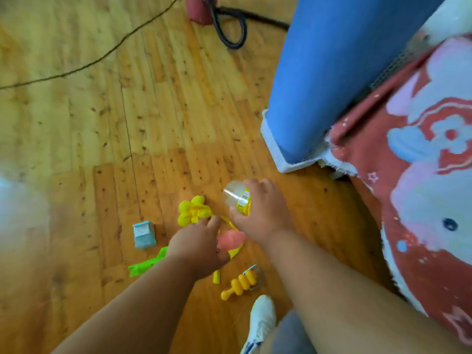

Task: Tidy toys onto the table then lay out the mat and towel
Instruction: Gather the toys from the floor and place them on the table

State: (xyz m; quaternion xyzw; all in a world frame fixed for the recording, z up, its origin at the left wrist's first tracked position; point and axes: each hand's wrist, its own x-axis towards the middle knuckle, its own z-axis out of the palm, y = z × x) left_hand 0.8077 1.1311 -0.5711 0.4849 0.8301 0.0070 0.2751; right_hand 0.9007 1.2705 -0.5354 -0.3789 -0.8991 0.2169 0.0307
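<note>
Toys lie scattered on the wooden floor (102,123). My right hand (263,213) grips a clear plastic bottle with a yellow label (236,196), just above the floor. My left hand (201,245) reaches down beside a pink toy (231,240), with its fingers near a yellow flower-shaped toy (191,209); whether it holds anything is hidden. A small pale-blue box (143,235) lies to the left. A green toy (146,263) and a yellow ridged rattle-like toy (240,283) lie nearer me. A rolled blue mat (332,72) and a red patterned towel (421,162) are at the right.
A thin black cable (102,56) crosses the floor at the upper left. A thicker black hose loop (229,29) and a dark red object (198,8) sit at the top. My white shoe (260,323) is at the bottom near the rattle.
</note>
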